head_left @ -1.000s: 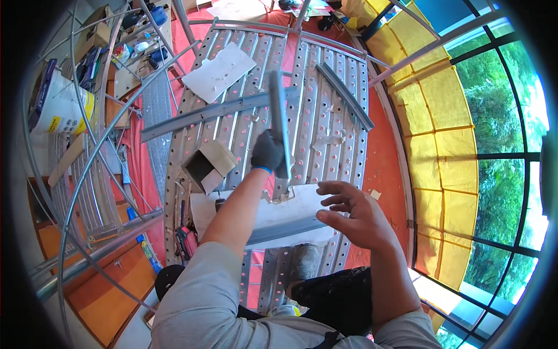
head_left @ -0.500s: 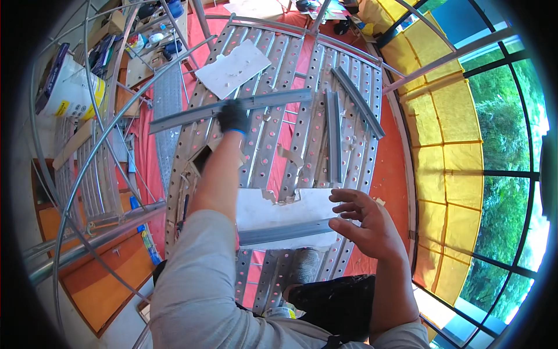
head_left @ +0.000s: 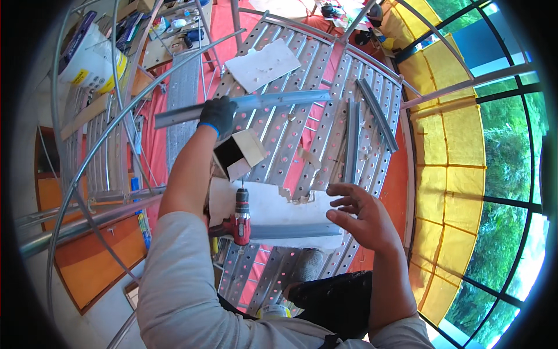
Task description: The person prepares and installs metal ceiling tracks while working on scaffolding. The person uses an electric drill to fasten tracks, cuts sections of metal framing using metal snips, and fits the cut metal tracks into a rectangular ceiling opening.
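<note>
My left hand (head_left: 218,114), in a dark glove, grips a long grey metal channel (head_left: 273,102) that lies crosswise over the perforated scaffold planks (head_left: 302,145). My right hand (head_left: 360,215) is bare, fingers spread, hovering just above a broken white board (head_left: 279,212) and a grey metal profile (head_left: 293,231) lying on it. A red cordless drill (head_left: 240,218) rests on the white board near my left forearm. A small open cardboard box (head_left: 241,154) sits between the drill and my gloved hand.
Two more grey channels (head_left: 351,145) (head_left: 378,113) lie lengthwise on the planks to the right. Another white board piece (head_left: 261,64) lies farther off. Scaffold tubes (head_left: 87,215) run on the left, a white bag (head_left: 93,55) and tools lie beyond. Yellow netting (head_left: 442,145) and windows flank the right.
My left hand has carried the long channel farther away and to the left, turning it crosswise. The red drill now shows on the white board. My right hand stays spread over the board.
</note>
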Demonstrator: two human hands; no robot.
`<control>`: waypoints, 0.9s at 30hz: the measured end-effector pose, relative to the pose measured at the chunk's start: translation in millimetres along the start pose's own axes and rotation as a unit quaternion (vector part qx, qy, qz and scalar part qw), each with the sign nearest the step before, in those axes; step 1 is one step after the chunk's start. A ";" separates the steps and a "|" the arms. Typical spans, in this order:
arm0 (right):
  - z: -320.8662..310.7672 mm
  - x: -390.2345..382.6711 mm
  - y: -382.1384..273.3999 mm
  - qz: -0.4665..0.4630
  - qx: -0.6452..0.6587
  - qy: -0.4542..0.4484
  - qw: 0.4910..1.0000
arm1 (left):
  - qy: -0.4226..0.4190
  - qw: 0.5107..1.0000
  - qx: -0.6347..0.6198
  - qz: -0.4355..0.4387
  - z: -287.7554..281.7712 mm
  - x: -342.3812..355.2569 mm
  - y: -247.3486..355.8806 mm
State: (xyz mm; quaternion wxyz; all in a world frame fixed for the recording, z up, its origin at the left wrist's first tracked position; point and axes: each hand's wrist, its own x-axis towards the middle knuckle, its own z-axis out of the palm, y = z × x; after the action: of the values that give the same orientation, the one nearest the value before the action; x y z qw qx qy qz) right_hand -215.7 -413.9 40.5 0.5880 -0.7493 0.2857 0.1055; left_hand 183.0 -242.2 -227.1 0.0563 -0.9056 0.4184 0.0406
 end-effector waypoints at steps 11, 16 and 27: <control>56.0 -2.7 -34.3 -0.109 -0.018 -0.053 0.993 | -0.025 0.939 -0.171 0.297 -73.6 -85.2 -50.0; 31.8 -2.2 -17.7 -0.129 -0.076 0.008 0.989 | -0.235 0.817 -0.524 -0.054 -57.3 -116.4 57.8; 81.5 24.7 -8.8 0.019 0.330 -0.036 0.943 | 0.052 0.930 -0.364 -0.017 -247.4 -364.2 115.1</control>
State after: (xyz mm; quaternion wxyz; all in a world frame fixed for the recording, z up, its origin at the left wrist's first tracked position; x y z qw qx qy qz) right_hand -176.2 -343.4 12.1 0.8102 -0.5036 0.2969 0.0434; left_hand -133.7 -75.6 54.1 -0.2980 -0.8718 0.3620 0.1420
